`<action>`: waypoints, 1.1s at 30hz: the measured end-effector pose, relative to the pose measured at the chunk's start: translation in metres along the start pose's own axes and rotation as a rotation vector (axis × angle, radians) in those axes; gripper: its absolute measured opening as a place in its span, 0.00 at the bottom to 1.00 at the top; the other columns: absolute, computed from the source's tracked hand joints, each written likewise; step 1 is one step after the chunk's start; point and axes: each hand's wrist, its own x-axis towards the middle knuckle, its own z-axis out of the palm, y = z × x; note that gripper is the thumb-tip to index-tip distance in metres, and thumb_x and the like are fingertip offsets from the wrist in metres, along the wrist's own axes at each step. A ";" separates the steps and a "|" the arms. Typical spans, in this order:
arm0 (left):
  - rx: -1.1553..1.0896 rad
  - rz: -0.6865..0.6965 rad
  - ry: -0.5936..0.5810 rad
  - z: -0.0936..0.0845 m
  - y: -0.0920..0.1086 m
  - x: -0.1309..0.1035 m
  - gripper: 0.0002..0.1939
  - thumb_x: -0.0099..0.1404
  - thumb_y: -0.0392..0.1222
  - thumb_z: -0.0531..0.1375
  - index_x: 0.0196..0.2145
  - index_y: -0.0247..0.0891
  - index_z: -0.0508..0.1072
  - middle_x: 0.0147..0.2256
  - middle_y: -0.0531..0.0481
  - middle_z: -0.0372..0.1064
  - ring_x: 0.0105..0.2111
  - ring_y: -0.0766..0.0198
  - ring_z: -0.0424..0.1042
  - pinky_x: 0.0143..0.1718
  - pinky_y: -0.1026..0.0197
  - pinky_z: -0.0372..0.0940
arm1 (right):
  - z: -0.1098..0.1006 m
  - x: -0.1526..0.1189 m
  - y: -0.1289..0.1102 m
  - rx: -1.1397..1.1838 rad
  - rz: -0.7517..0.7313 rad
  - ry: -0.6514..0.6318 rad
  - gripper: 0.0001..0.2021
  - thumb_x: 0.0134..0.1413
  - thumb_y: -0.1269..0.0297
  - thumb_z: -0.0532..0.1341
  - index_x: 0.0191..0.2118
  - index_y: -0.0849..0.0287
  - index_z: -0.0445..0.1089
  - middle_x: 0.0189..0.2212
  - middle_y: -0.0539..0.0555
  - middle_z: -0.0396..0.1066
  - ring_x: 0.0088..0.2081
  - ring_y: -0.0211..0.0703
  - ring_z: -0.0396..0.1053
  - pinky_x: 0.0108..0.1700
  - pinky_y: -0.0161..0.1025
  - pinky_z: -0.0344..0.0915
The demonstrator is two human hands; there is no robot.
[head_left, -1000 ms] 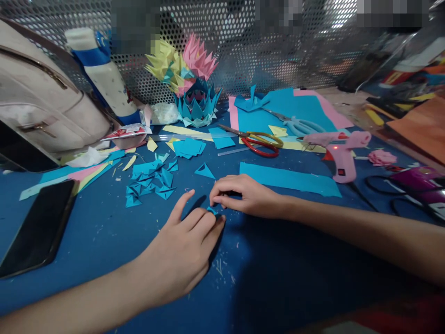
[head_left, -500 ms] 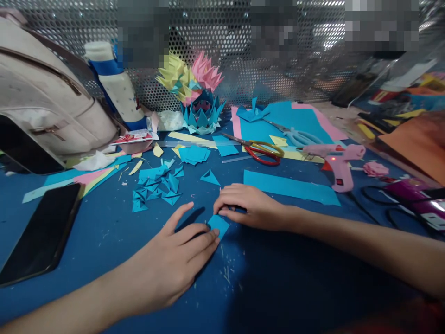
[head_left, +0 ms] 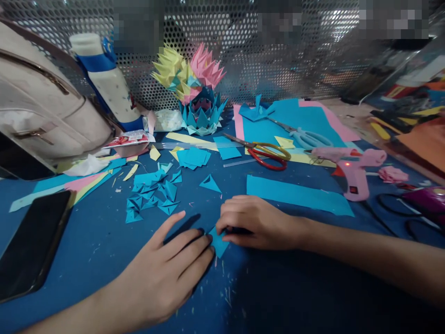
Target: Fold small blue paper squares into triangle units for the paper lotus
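Note:
A small blue paper piece (head_left: 219, 247) lies on the blue table between my hands. My left hand (head_left: 179, 260) rests flat with its fingers spread, the fingertips at the paper's left edge. Curled fingers of my right hand (head_left: 248, 222) pinch the paper's upper right part, hiding that corner. Just above is a folded blue triangle (head_left: 210, 183). To the upper left sits a pile of folded blue pieces (head_left: 153, 192), with a stack of blue squares (head_left: 193, 157) behind it. A long blue strip (head_left: 299, 195) lies beyond my right hand.
Red-and-yellow scissors (head_left: 267, 155), light blue scissors (head_left: 309, 139) and a pink glue gun (head_left: 358, 171) with its cable lie at the right. A paper flower model (head_left: 201, 111) stands at the back. A phone (head_left: 34, 241), a bottle (head_left: 109, 88) and a bag (head_left: 45, 102) are at the left.
The view has shifted slightly, so the hands and paper appear lower. My left fingertips have slid off the paper's middle to its left edge; my right fingers now cover more of its upper part.

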 end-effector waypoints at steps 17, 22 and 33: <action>-0.477 -0.307 -0.120 -0.012 -0.006 0.008 0.17 0.72 0.31 0.50 0.56 0.43 0.64 0.51 0.52 0.71 0.55 0.66 0.66 0.70 0.49 0.27 | -0.003 0.003 0.000 0.038 0.016 -0.096 0.09 0.68 0.59 0.54 0.42 0.58 0.68 0.35 0.52 0.69 0.36 0.41 0.64 0.41 0.39 0.56; -0.451 -0.311 -0.153 -0.011 -0.007 0.008 0.19 0.73 0.34 0.51 0.59 0.43 0.62 0.53 0.50 0.70 0.57 0.62 0.65 0.70 0.45 0.29 | -0.004 0.003 -0.002 0.051 0.031 -0.067 0.05 0.64 0.66 0.54 0.39 0.58 0.67 0.33 0.51 0.69 0.35 0.40 0.63 0.41 0.39 0.57; -0.448 -0.216 -0.193 -0.013 -0.008 0.010 0.26 0.71 0.28 0.49 0.64 0.44 0.60 0.51 0.50 0.68 0.58 0.61 0.62 0.67 0.40 0.14 | -0.001 0.000 -0.002 0.026 0.023 -0.028 0.09 0.55 0.75 0.53 0.37 0.58 0.68 0.33 0.51 0.67 0.35 0.40 0.63 0.40 0.39 0.56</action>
